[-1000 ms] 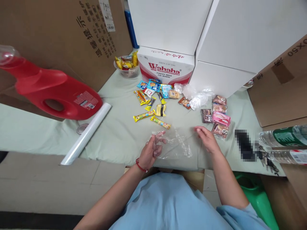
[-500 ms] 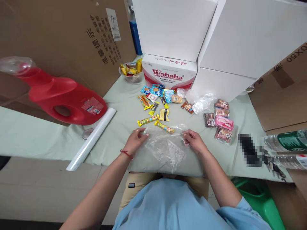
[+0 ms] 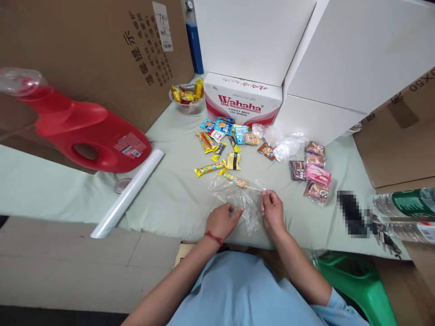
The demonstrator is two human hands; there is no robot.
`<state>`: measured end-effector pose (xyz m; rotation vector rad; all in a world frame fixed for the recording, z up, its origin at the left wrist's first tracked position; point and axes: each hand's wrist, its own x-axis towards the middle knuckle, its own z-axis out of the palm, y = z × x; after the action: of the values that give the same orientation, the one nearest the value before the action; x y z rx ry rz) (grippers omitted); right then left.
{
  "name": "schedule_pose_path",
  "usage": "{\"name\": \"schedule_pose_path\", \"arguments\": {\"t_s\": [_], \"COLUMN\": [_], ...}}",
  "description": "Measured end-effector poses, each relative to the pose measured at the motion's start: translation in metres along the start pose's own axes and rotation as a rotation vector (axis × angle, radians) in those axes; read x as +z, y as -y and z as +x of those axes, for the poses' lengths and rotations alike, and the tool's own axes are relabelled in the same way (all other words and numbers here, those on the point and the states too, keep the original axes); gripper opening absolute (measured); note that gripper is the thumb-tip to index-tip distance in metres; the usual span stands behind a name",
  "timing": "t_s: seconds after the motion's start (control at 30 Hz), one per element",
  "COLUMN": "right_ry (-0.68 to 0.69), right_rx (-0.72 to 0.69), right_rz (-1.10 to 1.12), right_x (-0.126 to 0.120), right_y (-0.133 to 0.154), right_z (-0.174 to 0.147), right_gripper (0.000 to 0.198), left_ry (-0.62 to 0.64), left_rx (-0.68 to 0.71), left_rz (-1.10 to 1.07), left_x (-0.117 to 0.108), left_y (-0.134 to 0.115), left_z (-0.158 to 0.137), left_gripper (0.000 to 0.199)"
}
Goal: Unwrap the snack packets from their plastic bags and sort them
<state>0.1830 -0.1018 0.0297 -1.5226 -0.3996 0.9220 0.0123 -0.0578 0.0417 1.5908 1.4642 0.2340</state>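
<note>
A clear plastic bag (image 3: 249, 206) lies crumpled near the table's front edge. Its upper right corner is pinched between the thumb and fingers of my right hand (image 3: 273, 210). My left hand (image 3: 222, 220) rests over the bag's lower left side, thumb stretched out apart from loosely bent fingers; its fingertips are partly hidden. Under the bag's top edge shows a yellow snack bar (image 3: 233, 178). Just beyond lie another yellow bar (image 3: 210, 168) and a gold packet with a dark band (image 3: 234, 161).
More wrapped snacks (image 3: 220, 129) lie before a Wahaha carton (image 3: 243, 102). Crumpled clear plastic (image 3: 290, 146) and packaged cakes (image 3: 317, 174) are on the right. A white roll (image 3: 129, 192) and a red detergent jug (image 3: 91, 131) stand left; water bottles (image 3: 413, 202) lie far right.
My left hand has let go of the bag's upper left corner and moved right and toward me, over the bag's lower part. My right hand keeps its pinch on the corner.
</note>
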Motion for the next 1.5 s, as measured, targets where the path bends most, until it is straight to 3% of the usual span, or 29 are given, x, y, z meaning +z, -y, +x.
{"name": "schedule_pose_path", "arguments": {"t_s": [0.17, 0.4, 0.5, 0.67, 0.8, 0.87, 0.9, 0.97, 1.07, 1.13, 1.2, 1.3, 1.33, 1.4, 1.5], "right_ry": [0.022, 0.092, 0.171, 0.243, 0.221, 0.212, 0.217, 0.244, 0.307, 0.298, 0.194, 0.071, 0.121, 0.371, 0.788], "right_rx": [0.032, 0.148, 0.093, -0.116, -0.324, -0.413, -0.447, -0.494, -0.529, -0.534, -0.553, -0.663, -0.714, -0.781, -0.72], "right_rz": [0.06, 0.013, -0.098, -0.341, -0.544, -0.607, -0.623, -0.631, -0.677, -0.756, -0.865, -0.974, -0.979, -0.949, -0.905], "right_x": [-0.013, -0.053, -0.062, -0.067, -0.062, -0.057, -0.055, -0.053, -0.061, -0.075, -0.088, -0.088, -0.082, -0.061, -0.035], "right_y": [0.003, 0.018, 0.019, 0.009, -0.002, -0.004, -0.004, -0.002, 0.003, 0.008, 0.016, 0.032, 0.038, 0.046, 0.047], "right_z": [-0.009, 0.023, 0.032, 0.042, 0.045, 0.043, 0.043, 0.043, 0.05, 0.058, 0.062, 0.056, 0.051, 0.038, 0.023], "right_gripper": [0.039, 0.049, 0.047, 0.042, 0.038, 0.035, 0.033, 0.03, 0.027, 0.026, 0.029, 0.035, 0.037, 0.047, 0.071], "left_ry": [0.081, 0.147, 0.133, 0.13, -0.309, -0.42, -0.384, -0.19, 0.073, 0.148, 0.188, 0.21, 0.21, 0.207, 0.211], "left_rx": [-0.02, -0.281, -0.174, 0.098, 0.357, 0.51, 0.596, 0.742, 0.809, 0.791, 0.771, 0.754, 0.752, 0.744, 0.716], "left_rz": [-0.285, -0.997, -0.791, -0.152, 0.271, 0.412, 0.461, 0.525, 0.579, 0.608, 0.631, 0.661, 0.668, 0.675, 0.664], "left_x": [-0.006, -0.053, -0.07, -0.092, -0.092, -0.086, -0.082, -0.075, -0.068, -0.067, -0.068, -0.065, -0.063, -0.059, -0.058], "left_y": [0.009, 0.046, 0.062, 0.084, 0.081, 0.072, 0.067, 0.059, 0.055, 0.06, 0.067, 0.072, 0.072, 0.071, 0.069], "left_z": [0.012, 0.008, 0.008, 0.008, 0.006, 0.007, 0.009, 0.017, 0.031, 0.037, 0.04, 0.037, 0.036, 0.033, 0.031], "left_gripper": [0.022, 0.035, 0.039, 0.036, 0.039, 0.036, 0.036, 0.038, 0.046, 0.068, 0.087, 0.105, 0.109, 0.115, 0.121]}}
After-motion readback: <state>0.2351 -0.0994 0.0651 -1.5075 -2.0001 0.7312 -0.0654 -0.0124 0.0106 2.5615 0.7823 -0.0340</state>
